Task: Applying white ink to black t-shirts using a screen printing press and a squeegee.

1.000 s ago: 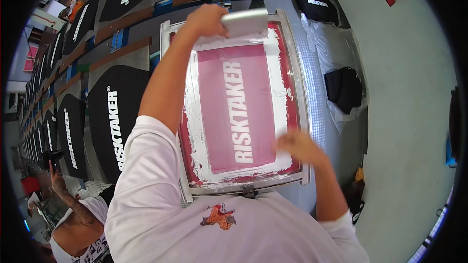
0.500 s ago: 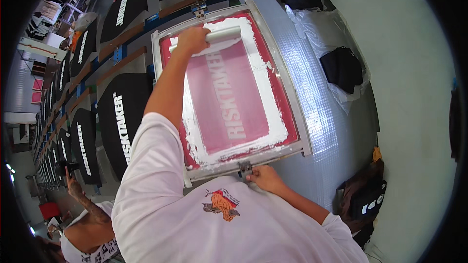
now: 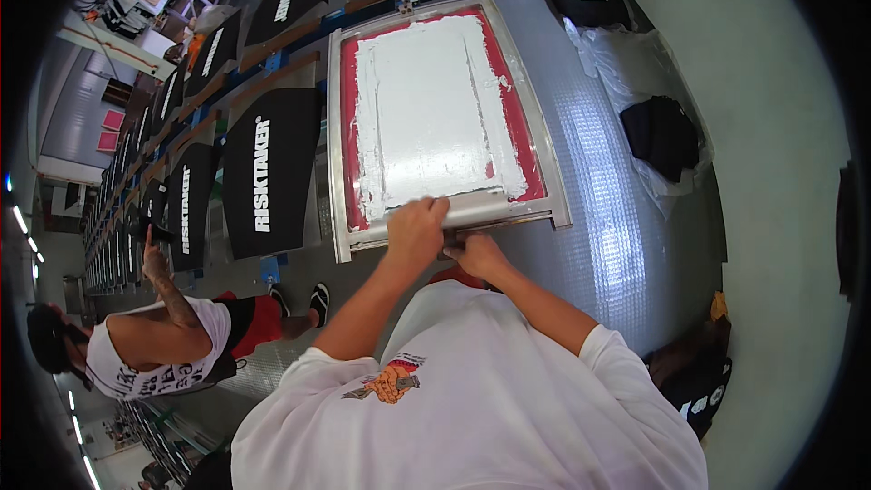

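My left hand [image 3: 417, 229] is closed around a silver squeegee [image 3: 478, 206] at the near end of a screen-printing frame. White ink [image 3: 426, 109] covers most of the mesh in a thick layer, with ragged ridges along its sides. Red mesh border [image 3: 514, 127] shows around the ink. The metal screen frame [image 3: 542, 141] lies flat, tilted slightly to the left. At the middle of its near edge my right hand [image 3: 479, 256] is closed on a small metal clamp, mostly hidden by the fingers.
Black printed garments [image 3: 270, 172] lie on boards in a long row at the left. A person [image 3: 172, 336] stands there holding a black blower-like tool [image 3: 150, 225]. Folded black fabric [image 3: 660, 138] rests on plastic sheeting at the right, beside a pale wall [image 3: 771, 218].
My left hand has drawn the squeegee from the far end to the near end, spreading white ink over the mesh. The right hand stays at the clamp. My view has shifted left.
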{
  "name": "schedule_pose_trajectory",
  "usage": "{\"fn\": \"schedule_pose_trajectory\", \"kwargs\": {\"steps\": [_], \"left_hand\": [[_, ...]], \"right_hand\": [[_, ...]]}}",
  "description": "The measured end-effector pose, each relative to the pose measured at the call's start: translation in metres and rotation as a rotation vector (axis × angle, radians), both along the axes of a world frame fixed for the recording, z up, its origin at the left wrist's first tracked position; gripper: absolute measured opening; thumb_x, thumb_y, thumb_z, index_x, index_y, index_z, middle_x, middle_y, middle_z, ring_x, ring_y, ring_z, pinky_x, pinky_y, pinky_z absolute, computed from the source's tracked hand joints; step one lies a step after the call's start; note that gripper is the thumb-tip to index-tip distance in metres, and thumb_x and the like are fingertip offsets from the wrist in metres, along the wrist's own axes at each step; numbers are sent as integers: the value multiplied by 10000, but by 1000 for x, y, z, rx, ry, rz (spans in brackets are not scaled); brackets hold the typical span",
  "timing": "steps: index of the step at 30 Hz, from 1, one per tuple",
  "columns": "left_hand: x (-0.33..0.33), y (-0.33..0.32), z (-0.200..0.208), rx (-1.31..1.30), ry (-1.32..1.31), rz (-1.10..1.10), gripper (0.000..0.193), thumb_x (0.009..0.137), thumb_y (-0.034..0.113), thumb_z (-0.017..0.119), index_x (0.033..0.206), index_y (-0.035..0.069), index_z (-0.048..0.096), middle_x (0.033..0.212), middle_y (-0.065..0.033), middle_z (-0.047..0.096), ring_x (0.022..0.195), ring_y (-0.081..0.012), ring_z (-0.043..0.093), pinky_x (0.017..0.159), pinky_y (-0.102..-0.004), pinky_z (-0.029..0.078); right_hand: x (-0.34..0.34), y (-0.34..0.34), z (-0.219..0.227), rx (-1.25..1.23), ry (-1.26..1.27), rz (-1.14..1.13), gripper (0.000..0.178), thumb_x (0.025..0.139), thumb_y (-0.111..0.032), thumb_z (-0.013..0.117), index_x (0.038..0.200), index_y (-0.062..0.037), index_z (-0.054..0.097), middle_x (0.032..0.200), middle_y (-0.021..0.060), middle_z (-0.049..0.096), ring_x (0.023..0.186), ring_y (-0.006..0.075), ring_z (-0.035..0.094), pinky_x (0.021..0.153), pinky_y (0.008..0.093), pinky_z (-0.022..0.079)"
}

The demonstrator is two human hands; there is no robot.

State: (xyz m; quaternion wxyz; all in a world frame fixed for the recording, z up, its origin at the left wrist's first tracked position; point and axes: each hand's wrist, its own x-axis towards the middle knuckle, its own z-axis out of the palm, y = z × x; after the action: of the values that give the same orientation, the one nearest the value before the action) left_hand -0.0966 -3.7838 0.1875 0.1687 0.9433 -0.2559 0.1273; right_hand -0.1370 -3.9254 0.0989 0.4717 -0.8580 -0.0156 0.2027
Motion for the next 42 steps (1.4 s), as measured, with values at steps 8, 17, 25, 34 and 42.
{"fn": "schedule_pose_trajectory", "kwargs": {"steps": [8, 17, 25, 34, 42], "left_hand": [[139, 72, 27, -130, 510, 355, 553, 763, 443, 706, 1052, -13, 584, 879, -230, 659, 827, -366, 657, 730, -450, 505], [149, 166, -40, -1084, 986, 579, 380, 813, 267, 708, 1043, -19, 612, 894, -89, 649, 768, -175, 625, 697, -336, 503], [121, 140, 9, -1064, 900, 612, 357, 806, 207, 696, 1061, -24, 600, 918, -92, 652, 766, -183, 626, 718, -326, 503], [108, -7, 77, -1354, 490, 659, 412, 781, 211, 733, 1083, -31, 591, 905, -84, 659, 770, -170, 638, 713, -309, 515], [118, -107, 100, -1581, 269, 721, 434, 776, 228, 749, 1083, -39, 598, 924, -89, 660, 747, -153, 639, 689, -302, 521]], "right_hand": [[-1, -20, 48, -47, 306, 132, 358, 860, -343, 604, 905, 8, 662, 821, 212, 653, 807, 364, 634, 726, 417, 481], [91, -165, 21, -216, 91, -605, 617, 908, -525, 463, 995, 60, 640, 950, 288, 632, 956, 433, 596, 845, 467, 447], [81, -172, 67, -40, 102, -705, 619, 903, -535, 460, 996, 49, 641, 884, 286, 633, 883, 408, 618, 783, 437, 454], [195, -306, 145, 151, -192, -501, 520, 918, -442, 539, 988, 64, 640, 811, 100, 649, 769, 134, 534, 724, 311, 451], [299, -381, 204, 362, -298, -288, 457, 927, -369, 568, 1050, 66, 629, 856, 59, 642, 779, 102, 535, 726, 258, 444]]}}
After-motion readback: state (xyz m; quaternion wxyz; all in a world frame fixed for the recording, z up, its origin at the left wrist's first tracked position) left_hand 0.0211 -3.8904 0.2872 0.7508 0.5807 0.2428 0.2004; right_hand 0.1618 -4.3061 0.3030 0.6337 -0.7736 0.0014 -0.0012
